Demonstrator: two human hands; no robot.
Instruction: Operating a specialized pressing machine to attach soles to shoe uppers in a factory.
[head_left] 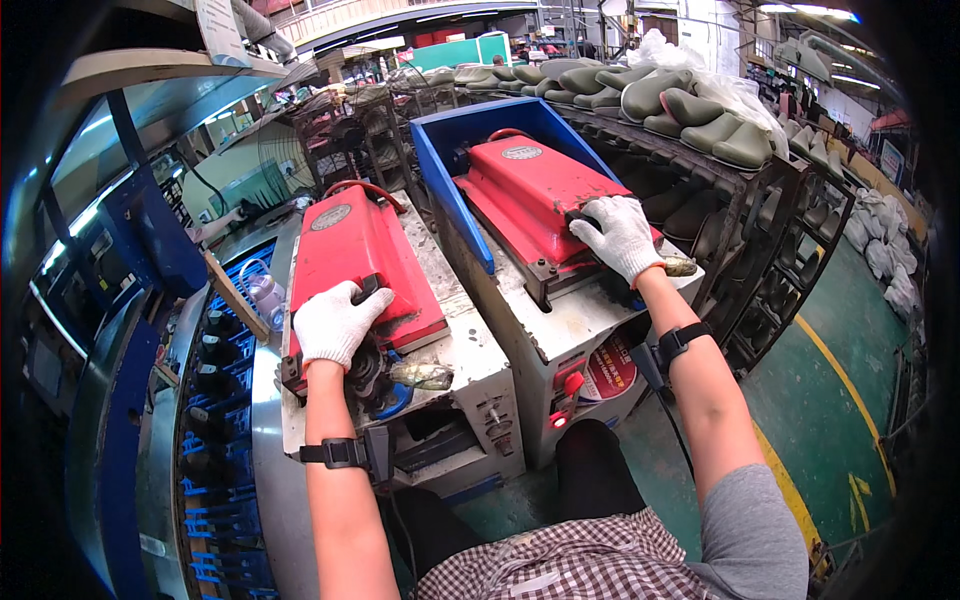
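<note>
My left hand [333, 326], in a white knit glove, is closed round the black handle [371, 286] at the near end of a red machine cover [345, 245]. My right hand [622, 240], gloved the same way, grips the handle [573, 216] of a second red cover [535, 180], partly hidden by its fingers. Both covers lie lowered on white machine bodies standing side by side. Under my left wrist is a blue round part [390, 403] beside a worn, tape-wrapped handle [420, 376]. Another wrapped handle [680, 265] pokes out by my right wrist.
A blue metal guard [440, 150] surrounds the right machine. Red switches [566, 390] sit on its front. Olive-green clogs [700, 125] crowd a rack at the far right. Left of me run blue racks [225, 480] and a purple-lidded bottle [266, 297]. Yellow lines [840, 375] mark the green floor.
</note>
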